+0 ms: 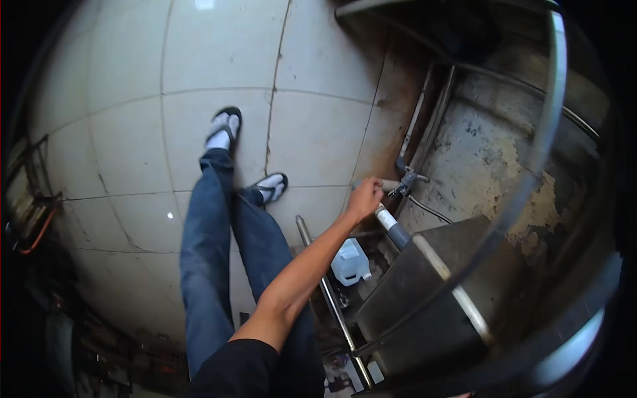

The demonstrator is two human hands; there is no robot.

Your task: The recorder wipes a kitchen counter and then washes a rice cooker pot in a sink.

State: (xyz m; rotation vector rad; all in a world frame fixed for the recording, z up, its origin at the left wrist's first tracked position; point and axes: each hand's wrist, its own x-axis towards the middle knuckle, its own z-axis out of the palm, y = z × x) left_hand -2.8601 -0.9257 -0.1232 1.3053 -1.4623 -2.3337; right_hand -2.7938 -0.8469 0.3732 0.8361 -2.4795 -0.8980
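My left hand [367,197] reaches across to the right with its bare forearm stretched out. Its fingers are curled closed at a grey and white plastic pipe [393,225], near the pipe's upper end. Just right of the hand is a metal tap [407,182], with a thin hose [430,210] running from it. A translucent plastic jug [350,263] stands below the forearm, under the pipe. At the bottom edge a sliver of skin, apparently my right hand [461,396], barely shows; its fingers are hidden.
A dark metal sink or tank [424,292] fills the lower right, beside a stained basin floor [478,159]. A curved hose [547,119] crosses the right side. A metal rail [335,305] runs near my legs. My sandalled feet [224,129] stand on pale floor tiles [212,53].
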